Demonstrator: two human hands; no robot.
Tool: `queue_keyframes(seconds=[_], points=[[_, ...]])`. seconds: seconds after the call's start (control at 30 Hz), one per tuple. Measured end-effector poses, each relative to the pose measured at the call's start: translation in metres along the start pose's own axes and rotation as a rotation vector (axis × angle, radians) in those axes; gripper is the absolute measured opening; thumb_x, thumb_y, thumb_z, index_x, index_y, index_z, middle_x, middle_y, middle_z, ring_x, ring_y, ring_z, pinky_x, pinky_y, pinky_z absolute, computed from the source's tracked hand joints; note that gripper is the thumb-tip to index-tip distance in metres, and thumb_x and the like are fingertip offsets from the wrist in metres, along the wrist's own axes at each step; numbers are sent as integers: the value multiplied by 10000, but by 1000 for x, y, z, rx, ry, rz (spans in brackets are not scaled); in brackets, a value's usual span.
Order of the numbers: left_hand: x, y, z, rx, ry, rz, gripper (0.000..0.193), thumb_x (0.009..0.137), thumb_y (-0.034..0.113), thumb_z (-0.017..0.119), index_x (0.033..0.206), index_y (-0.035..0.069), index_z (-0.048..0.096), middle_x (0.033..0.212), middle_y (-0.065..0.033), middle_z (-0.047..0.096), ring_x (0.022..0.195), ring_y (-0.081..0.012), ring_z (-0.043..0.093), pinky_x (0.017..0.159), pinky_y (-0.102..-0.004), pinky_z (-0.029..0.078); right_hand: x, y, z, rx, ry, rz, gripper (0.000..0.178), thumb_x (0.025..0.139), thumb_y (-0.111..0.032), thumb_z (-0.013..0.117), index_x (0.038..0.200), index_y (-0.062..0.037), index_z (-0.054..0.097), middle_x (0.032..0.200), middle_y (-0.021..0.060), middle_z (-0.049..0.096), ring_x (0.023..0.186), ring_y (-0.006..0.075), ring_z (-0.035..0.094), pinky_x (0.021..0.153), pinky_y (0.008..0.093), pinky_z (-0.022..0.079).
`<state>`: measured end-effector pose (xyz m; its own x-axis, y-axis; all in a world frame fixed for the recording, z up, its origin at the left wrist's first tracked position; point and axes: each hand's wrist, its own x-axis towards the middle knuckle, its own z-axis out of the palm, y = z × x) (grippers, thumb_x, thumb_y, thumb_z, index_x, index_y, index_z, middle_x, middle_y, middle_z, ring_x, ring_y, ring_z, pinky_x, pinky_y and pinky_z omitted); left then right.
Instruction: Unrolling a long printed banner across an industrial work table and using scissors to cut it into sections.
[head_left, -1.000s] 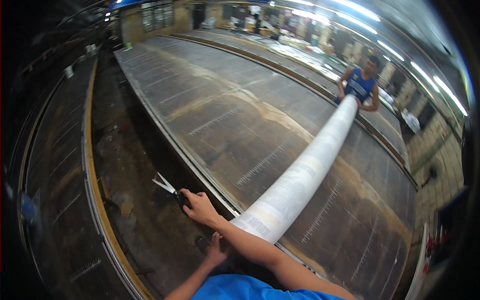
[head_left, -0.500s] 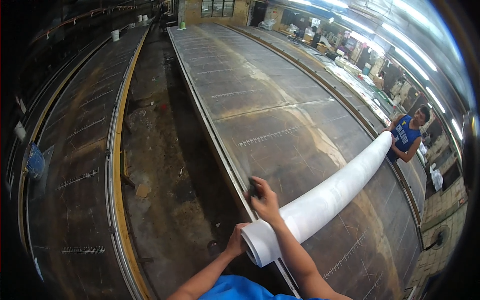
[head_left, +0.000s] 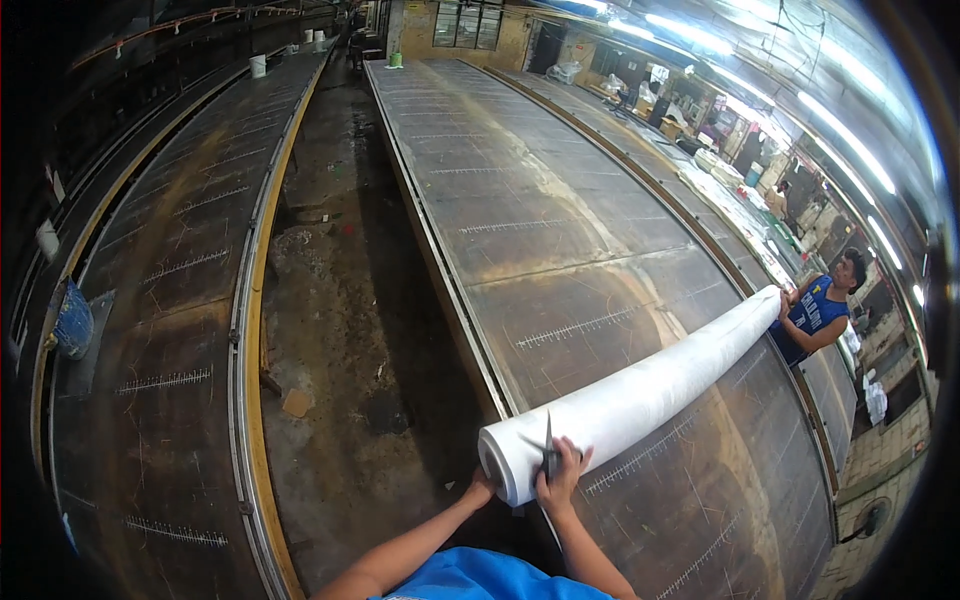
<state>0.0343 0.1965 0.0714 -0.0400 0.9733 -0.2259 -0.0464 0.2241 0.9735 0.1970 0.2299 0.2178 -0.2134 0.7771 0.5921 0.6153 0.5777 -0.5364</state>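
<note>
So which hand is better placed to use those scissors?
Probably the right hand: it holds the scissors, while the left hand is down at the near end of the white roll.

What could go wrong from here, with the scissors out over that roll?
The scissors in the right hand are up against or just over the white roll, so the blades might nick it.

The roll's near end juts past the edge of the table, by the left hand; it could slip there.

A co-worker holds the far end; uneven pulls could skew the roll.
</note>
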Motion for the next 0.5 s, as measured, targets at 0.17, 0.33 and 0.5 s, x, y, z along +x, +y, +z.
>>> queue_keyframes(seconds=[0.17, 0.33, 0.5], points=[[2, 60, -27, 314, 456, 421, 618, 989, 201, 502, 1479, -59, 230, 1511, -303, 278, 1386, -452, 323, 1154, -468, 280, 151, -20, 89, -102, -268, 145, 577, 833, -266, 624, 1360, -71, 493, 1244, 151, 624, 1219, 337, 540, 1143, 639, 188], [26, 137, -20, 653, 250, 623, 695, 993, 283, 521, 1531, -15, 199, 1610, -255, 116, 1499, -433, 65, 1182, -592, 85, 279, 11, 168, 191, -223, 276, 438, 880, -166, 609, 1285, -50, 486, 986, 237, 689, 935, 412, 669, 833, 451, 497], [103, 167, -77, 1045, 365, 533, 642, 966, 234, 503, 1521, -4, 285, 1623, -163, 181, 1498, -436, 79, 1154, -674, 31, 268, -2, 205, 517, -51, 116, 450, 907, -79, 553, 1340, -10, 452, 1102, 242, 663, 1059, 351, 649, 928, 409, 482]])
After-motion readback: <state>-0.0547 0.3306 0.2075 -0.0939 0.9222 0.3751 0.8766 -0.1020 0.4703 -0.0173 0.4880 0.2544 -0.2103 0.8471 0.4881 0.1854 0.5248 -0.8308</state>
